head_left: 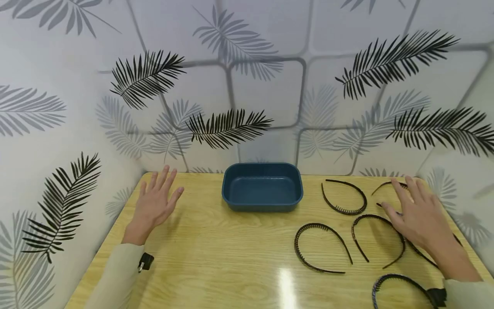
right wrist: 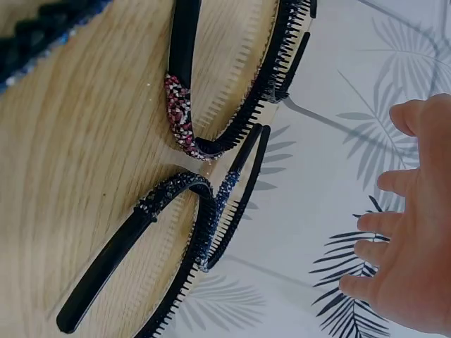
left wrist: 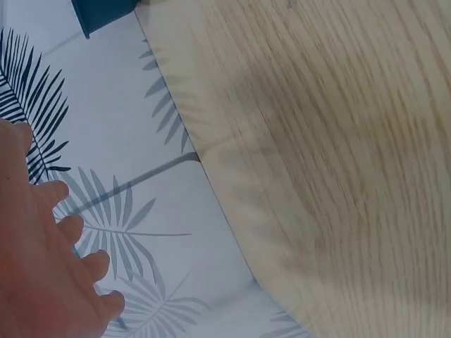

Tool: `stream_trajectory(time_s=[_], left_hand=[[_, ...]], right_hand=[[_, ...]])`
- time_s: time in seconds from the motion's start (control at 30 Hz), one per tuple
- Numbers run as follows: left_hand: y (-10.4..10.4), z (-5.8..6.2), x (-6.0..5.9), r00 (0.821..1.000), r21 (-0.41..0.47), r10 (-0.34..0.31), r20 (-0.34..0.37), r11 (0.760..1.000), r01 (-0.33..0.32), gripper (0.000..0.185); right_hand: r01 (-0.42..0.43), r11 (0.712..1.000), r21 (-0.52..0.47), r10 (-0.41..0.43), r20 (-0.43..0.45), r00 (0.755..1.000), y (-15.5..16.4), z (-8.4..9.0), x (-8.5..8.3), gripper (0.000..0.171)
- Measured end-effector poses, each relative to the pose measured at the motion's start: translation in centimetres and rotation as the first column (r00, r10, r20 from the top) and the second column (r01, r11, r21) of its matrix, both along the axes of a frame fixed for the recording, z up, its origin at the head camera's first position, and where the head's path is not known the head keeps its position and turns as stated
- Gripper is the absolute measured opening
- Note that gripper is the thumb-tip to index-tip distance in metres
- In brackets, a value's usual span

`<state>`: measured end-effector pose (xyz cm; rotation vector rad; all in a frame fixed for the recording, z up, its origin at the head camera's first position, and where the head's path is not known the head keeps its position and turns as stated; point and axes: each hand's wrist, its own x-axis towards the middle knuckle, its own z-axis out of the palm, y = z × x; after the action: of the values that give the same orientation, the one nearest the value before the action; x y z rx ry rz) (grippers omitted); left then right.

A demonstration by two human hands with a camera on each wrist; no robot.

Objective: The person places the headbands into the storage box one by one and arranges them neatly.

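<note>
My left hand [head_left: 154,204] hovers open, fingers spread, over the far left of the wooden table [head_left: 216,249] and holds nothing; in the left wrist view the left hand [left wrist: 42,282] sits by the table's edge. My right hand [head_left: 418,216] is open and flat above several black headbands at the right, nearest a plain one [head_left: 376,216]. A toothed headband [head_left: 343,211] and another [head_left: 320,225] lie to its left. In the right wrist view the right hand [right wrist: 416,246] stays clear of a red-sparkled headband [right wrist: 180,113] and a toothed one [right wrist: 204,232].
A dark blue rectangular tray [head_left: 262,186] stands at the back centre, its corner [left wrist: 102,14] showing in the left wrist view. One more headband [head_left: 397,278] lies by my right sleeve. Leaf-patterned walls [head_left: 247,86] close in the table at the back and both sides.
</note>
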<state>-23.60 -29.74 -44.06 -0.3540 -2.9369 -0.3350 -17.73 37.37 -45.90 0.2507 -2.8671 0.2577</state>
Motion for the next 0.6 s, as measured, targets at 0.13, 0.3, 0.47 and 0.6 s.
stream_trajectory(time_s=[0.13,0.3,0.47,0.6], left_hand=[[0.6,-0.2,0.2,0.999,0.052,-0.027,0.02,0.998,0.026,0.069],[1.7,-1.2,0.4,0.998,0.106,-0.055,0.018,0.993,0.053,0.066],[3.2,-2.1,0.3,0.996,0.187,-0.092,0.012,0.978,0.088,0.066],[4.4,-2.6,0.4,0.991,0.276,-0.133,0.001,0.953,0.128,0.063]], right_hand=[[0.034,0.999,-0.012,-0.034,-0.016,0.999,0.2,0.0,1.4,0.075],[0.109,0.993,-0.05,-0.108,0.023,0.994,0.4,0.1,3.5,0.077],[0.14,0.981,-0.135,-0.139,0.012,0.99,0.5,0.2,5.3,0.075],[0.095,0.983,-0.158,-0.107,-0.064,0.992,0.4,-0.1,6.5,0.07]])
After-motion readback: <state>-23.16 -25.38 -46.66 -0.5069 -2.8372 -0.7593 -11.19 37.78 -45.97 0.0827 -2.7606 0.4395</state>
